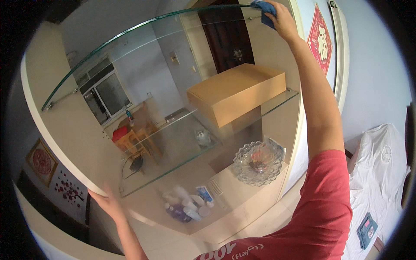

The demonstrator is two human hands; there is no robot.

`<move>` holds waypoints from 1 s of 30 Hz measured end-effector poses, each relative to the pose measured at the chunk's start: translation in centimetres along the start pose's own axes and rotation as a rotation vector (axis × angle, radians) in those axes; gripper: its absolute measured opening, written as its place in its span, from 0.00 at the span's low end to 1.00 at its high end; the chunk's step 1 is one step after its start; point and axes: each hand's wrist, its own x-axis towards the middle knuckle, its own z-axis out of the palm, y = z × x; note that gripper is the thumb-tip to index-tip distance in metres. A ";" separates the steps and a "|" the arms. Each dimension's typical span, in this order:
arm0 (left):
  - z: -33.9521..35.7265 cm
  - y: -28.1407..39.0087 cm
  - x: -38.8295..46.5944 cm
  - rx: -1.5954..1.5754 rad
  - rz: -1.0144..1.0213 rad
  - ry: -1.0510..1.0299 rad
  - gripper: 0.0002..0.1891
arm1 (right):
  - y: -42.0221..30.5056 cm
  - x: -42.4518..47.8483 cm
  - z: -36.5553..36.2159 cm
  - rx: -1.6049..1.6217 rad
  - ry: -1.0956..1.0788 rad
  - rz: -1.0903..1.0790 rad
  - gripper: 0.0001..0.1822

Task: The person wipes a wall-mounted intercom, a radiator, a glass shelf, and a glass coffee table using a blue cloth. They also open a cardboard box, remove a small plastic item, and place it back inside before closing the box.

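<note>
My right hand [282,20] is raised to the upper right end of the top glass shelf [143,24], its fingers closed on a blue cloth [268,14] that touches the shelf's edge. At the lower left, my left hand [105,200] rests against the pale curved edge of the cabinet's side panel [58,157]; its fingers are slightly blurred, and what they do behind the edge is partly hidden. Between the two hands, a closed cardboard box [243,92] sits on the middle glass shelf [162,174].
On the cabinet's base stand a scalloped glass bowl [258,164] and several bottles and jars [188,208]. Through the open cabinet show wooden chairs [131,139], a window and a dark door [226,35]. A white sheet [373,182] covers something at the right.
</note>
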 end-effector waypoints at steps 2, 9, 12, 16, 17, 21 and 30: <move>-0.2 -0.6 0.2 0.000 -0.003 0.030 0.35 | 4.2 -0.5 0.6 -0.039 0.029 -0.004 0.24; 0.1 -0.9 0.0 0.001 0.038 0.055 0.36 | 10.2 -0.5 1.3 -0.130 -0.056 0.040 0.25; -0.2 -1.4 0.1 0.072 0.010 0.035 0.35 | 8.4 -0.4 1.8 -0.032 -0.006 0.057 0.23; 0.1 -0.2 -0.2 0.010 0.000 -0.005 0.34 | -3.2 0.7 1.9 -0.068 0.056 -0.005 0.20; 0.5 0.0 -0.4 -0.006 0.033 -0.020 0.33 | -7.6 1.4 1.4 -0.035 0.082 -0.079 0.20; -0.8 -0.2 -0.3 -0.008 0.085 -0.081 0.32 | -26.2 4.7 1.6 0.075 0.052 -0.117 0.16; -1.1 3.6 0.0 -0.170 -0.202 -0.208 0.33 | -54.2 8.4 5.4 0.567 0.329 0.044 0.17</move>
